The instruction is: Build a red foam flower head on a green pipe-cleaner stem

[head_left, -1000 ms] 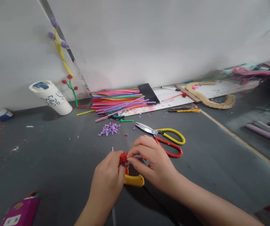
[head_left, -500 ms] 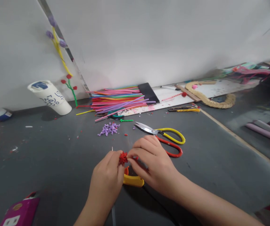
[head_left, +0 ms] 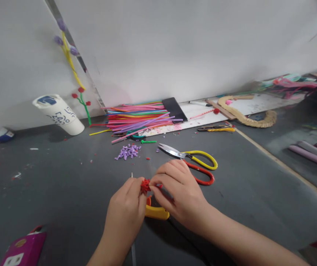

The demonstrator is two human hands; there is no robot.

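My left hand [head_left: 127, 208] is closed, pinching a small spiky red flower head [head_left: 145, 185] between thumb and forefinger. From the right, the fingertips of my right hand [head_left: 179, 190] press together against the flower head's side. A bit of red shows beneath the right fingers; whether it is part of the same piece I cannot tell. Under both hands lies a yellow tool [head_left: 157, 212] with an orange trigger and a black cord, which looks like a glue gun, mostly hidden. Just beyond my right hand rest open scissors [head_left: 201, 159] with one yellow and one red handle.
Small purple cut pieces [head_left: 127, 152] lie in a heap ahead. Behind them are a bundle of coloured pipe cleaners [head_left: 140, 118], a dark phone-like slab [head_left: 174, 109] and a utility knife [head_left: 220, 129]. A white cup [head_left: 64, 116] leans at the left; a magenta box [head_left: 25, 247] lies nearer.
The red flower head has shifted very slightly to the right between my fingertips. Both hands otherwise keep their places, and the things on the table have not moved.
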